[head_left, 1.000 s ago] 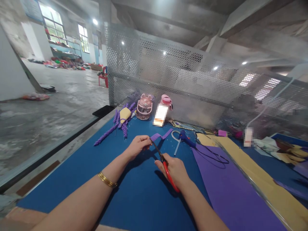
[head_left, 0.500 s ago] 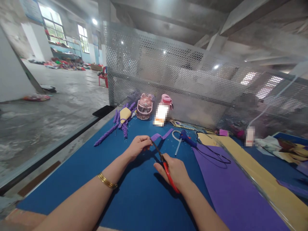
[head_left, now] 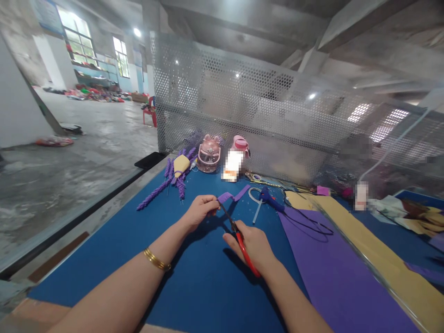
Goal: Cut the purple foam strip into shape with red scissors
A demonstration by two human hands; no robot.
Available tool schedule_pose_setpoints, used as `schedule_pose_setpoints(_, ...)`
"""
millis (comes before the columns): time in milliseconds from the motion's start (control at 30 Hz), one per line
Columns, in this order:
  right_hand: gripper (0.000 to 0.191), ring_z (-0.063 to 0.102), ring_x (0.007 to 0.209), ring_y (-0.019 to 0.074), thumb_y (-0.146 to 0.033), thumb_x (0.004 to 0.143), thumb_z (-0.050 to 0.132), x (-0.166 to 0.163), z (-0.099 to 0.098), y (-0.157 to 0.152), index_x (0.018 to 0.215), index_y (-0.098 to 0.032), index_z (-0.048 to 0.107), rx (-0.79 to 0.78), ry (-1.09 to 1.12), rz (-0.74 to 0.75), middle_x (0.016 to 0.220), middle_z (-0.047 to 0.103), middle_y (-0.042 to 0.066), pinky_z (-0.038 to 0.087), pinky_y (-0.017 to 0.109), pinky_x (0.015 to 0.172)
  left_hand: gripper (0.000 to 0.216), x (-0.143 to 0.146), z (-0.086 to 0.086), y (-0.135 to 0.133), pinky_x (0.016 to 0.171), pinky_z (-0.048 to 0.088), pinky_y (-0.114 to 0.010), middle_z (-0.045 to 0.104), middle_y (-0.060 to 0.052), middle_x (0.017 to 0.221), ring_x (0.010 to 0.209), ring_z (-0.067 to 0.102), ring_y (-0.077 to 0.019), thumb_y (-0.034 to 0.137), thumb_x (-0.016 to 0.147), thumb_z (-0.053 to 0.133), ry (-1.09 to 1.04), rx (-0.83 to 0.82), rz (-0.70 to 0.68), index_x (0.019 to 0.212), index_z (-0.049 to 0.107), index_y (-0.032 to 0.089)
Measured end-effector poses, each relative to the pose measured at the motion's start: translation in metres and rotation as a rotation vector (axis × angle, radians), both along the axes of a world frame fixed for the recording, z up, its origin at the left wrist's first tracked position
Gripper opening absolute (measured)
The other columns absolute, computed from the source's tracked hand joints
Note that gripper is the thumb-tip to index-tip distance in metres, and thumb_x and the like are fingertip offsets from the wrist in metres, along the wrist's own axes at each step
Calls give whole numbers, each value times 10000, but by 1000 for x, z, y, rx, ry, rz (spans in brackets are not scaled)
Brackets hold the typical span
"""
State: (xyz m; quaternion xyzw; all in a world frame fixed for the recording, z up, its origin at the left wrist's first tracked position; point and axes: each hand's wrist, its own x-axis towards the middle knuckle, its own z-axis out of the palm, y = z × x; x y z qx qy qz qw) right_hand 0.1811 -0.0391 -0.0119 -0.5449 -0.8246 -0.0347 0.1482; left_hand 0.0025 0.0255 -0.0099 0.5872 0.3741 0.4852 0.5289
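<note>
My left hand (head_left: 203, 211) pinches one end of a narrow purple strip (head_left: 239, 193), whose free part twists out to the right above the table. In my right hand (head_left: 255, 245) is a pair of scissors (head_left: 245, 252) with red handles. Its dark blades point up and left and meet the strip close to my left fingertips. Whether the blades are parted is too small to tell. Beyond my hands lie a blue glue gun (head_left: 272, 200) with a clear glue stick and a bundle of purple braided stems (head_left: 156, 190) around a yellow wrapped piece.
A large purple sheet (head_left: 333, 273) and yellow sheets (head_left: 374, 245) cover the right side of the blue table (head_left: 114, 254). A pink cap-like item (head_left: 209, 155) and a pink object (head_left: 240, 143) stand at the back, before a perforated metal screen (head_left: 277, 115). The glue gun's black cord (head_left: 312, 224) loops rightward.
Almost nothing differs. The whole view has shifted very slightly, and both hands keep their places on the strip and the scissors.
</note>
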Motion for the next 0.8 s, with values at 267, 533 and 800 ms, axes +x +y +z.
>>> schedule_pose_setpoints(267,276,639,581,187,-459,875,454,1,-2,2,863,-203,554,8,-9,-13,655,673,22,257,236,501,192,1,-2,0,462,230,-227,464,30,452,436,349,-82,276,681,523,6,-6,25,535,538,153)
schedule_pose_setpoints(533,264,618,538,170,-435,885,445,1,-2,3,838,-204,562,-5,19,-4,607,653,7,248,231,491,186,5,-3,-1,444,230,-220,465,29,444,421,353,-75,266,679,517,0,-34,52,533,539,153)
schedule_pose_setpoints(800,264,613,530,165,-438,879,449,3,-4,5,827,-205,562,-7,29,-11,608,652,7,232,232,489,170,6,0,-2,449,277,-214,505,21,472,428,395,-80,261,688,518,4,-11,28,557,535,154)
